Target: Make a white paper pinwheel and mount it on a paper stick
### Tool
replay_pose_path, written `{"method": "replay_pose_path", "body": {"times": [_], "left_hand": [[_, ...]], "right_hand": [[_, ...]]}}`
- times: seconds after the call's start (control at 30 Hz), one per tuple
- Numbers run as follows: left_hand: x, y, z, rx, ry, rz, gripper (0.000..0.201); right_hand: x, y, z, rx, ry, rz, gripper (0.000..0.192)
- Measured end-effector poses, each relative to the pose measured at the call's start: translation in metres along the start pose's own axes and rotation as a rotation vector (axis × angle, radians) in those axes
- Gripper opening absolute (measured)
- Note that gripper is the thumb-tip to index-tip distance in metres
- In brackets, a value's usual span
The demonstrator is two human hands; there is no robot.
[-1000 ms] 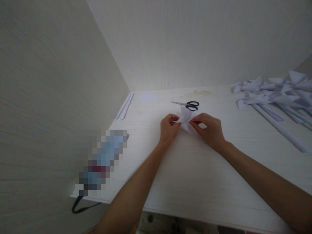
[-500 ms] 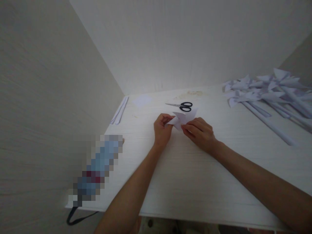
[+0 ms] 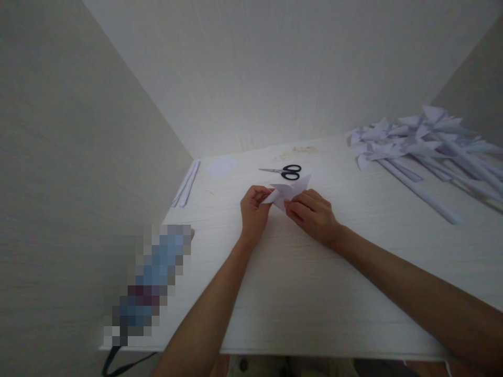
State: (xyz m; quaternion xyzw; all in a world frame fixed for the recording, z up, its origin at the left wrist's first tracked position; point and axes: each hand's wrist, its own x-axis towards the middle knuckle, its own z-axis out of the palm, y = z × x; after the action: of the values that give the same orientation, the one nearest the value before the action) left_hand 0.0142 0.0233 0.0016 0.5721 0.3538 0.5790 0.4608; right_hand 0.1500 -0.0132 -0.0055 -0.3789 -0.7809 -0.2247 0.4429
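Note:
A small white paper pinwheel (image 3: 280, 196) with folded, pointed blades is held between my two hands over the middle of the table. My left hand (image 3: 254, 209) pinches it from the left, with the fingers curled behind the paper. On the other side, my right hand (image 3: 312, 215) has thumb and fingertips closed on the pinwheel near its centre. Just beyond the paper lies a pair of scissors (image 3: 290, 172) with black handles, the blades pointing left. My fingers partly hide the lower edge of the pinwheel.
Several finished paper pinwheels (image 3: 416, 141) on rolled sticks are heaped at the right. Paper sticks (image 3: 185, 184) lie at the far left, near white paper pieces (image 3: 222, 166). Yellowish scraps (image 3: 301, 152) sit by the back wall. A blurred bluish object (image 3: 157, 272) with a strap lies front left.
The view has shifted slightly, so everything on the table sits a little further left. Both hands keep hold of the pinwheel, with little change in grip.

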Motion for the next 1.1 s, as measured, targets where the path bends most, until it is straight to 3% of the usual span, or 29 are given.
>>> {"method": "replay_pose_path", "body": {"times": [0.53,0.93,1.1], "left_hand": [[-0.001,0.003,0.002,0.0,0.004,-0.041,0.012],[0.0,-0.002,-0.004,-0.3,-0.061,-0.275,0.019],[0.0,-0.004,-0.002,-0.162,-0.026,-0.245,0.016]], "right_hand": [[0.001,0.0,0.004,0.015,0.015,0.109,0.026],[0.002,0.017,0.009,0.355,-0.017,0.661,0.005],[0.0,0.019,0.01,0.451,-0.027,0.727,0.005]]}}
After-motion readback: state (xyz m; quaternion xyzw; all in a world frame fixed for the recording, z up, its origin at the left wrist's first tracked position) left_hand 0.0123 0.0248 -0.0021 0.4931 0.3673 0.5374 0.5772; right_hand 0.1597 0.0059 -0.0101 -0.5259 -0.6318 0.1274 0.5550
